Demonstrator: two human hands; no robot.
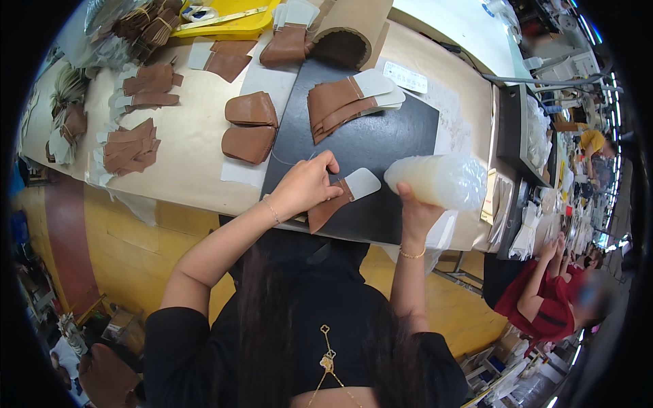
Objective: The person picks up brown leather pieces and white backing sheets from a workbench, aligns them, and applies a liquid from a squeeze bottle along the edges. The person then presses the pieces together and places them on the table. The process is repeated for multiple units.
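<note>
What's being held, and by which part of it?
Right hand: whitish, plastic-wrapped cylinder, gripped on its near side, toward the left end. Left hand: beside a white-tipped brown leather piece; hold can't be told.

Left hand (306, 183) at a brown piece (325, 216), right hand (418, 216) around a bottle (439, 182).
The brown piece, white-tipped, lies on the near part of a black mat (411, 139) on the table (194, 153), the left hand's curled fingers (332, 193) at its left edge; the whitish, plastic-wrapped bottle tilts over the mat's right side; farther back sit a fanned stack (333, 109), a brown roll (357, 30) and, far left, a yellow tray (253, 26); a person in red (530, 302) is at the right.
</note>
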